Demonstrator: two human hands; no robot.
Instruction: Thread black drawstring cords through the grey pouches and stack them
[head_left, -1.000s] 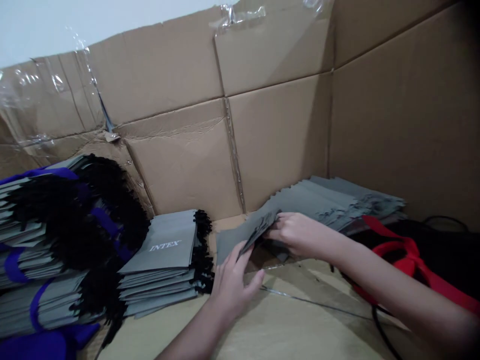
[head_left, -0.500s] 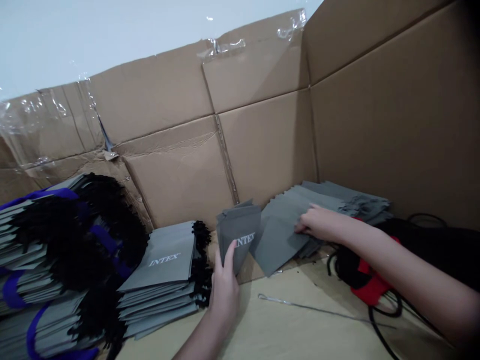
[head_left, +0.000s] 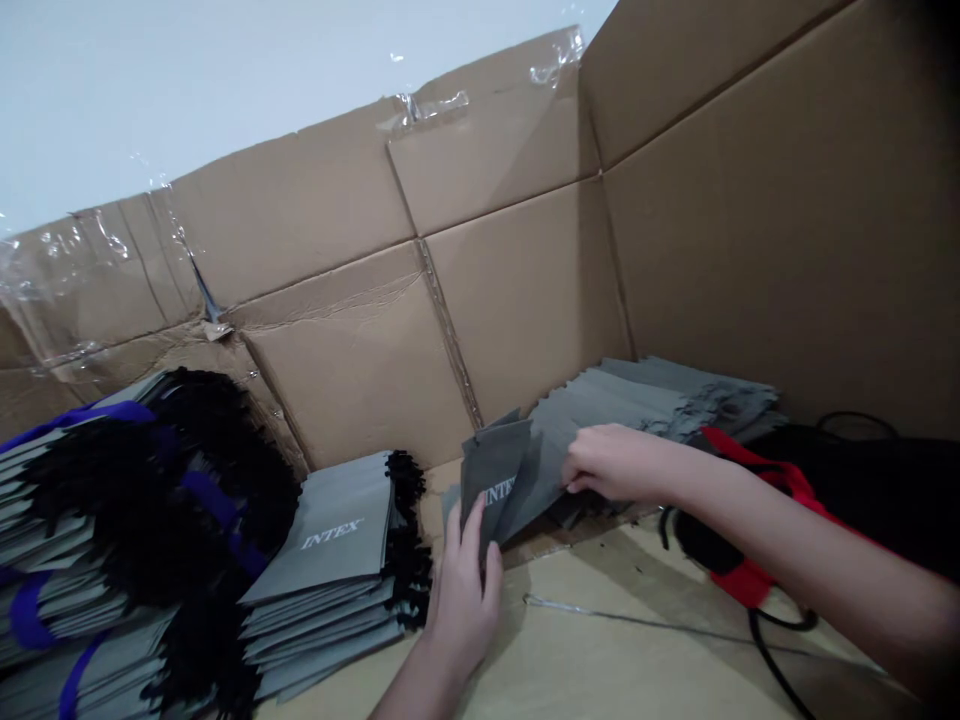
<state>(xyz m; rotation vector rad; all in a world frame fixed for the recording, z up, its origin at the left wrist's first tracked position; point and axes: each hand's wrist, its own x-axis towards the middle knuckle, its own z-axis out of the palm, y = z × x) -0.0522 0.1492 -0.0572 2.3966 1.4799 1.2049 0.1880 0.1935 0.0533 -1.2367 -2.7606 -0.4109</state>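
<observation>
My left hand [head_left: 465, 605] is closed around a few upright grey fabric pouches [head_left: 495, 455] printed INTEX, its fingers across their front. Just to the right, my right hand [head_left: 611, 465] pinches the edge of a grey pouch [head_left: 541, 490] that leans against the held ones. Behind that hand, a fanned pile of grey pouches [head_left: 637, 388] spreads along the cardboard wall. On the left stands a neat stack of INTEX pouches [head_left: 337, 500] with black cord ends along its right side. My right fingertips are partly hidden.
Cardboard walls [head_left: 337, 380] enclose the back and right of the pale table [head_left: 585, 670]. Bundles of pouches [head_left: 60, 500] tied with blue bands fill the far left. A looped metal wire [head_left: 600, 612] lies in front. Black cords with a red strap [head_left: 742, 585] lie under my right forearm.
My right hand has moved left, drawing a pouch from the fanned pile toward the held ones. My left hand has shifted slightly right, its fingers now lying further across the pouches.
</observation>
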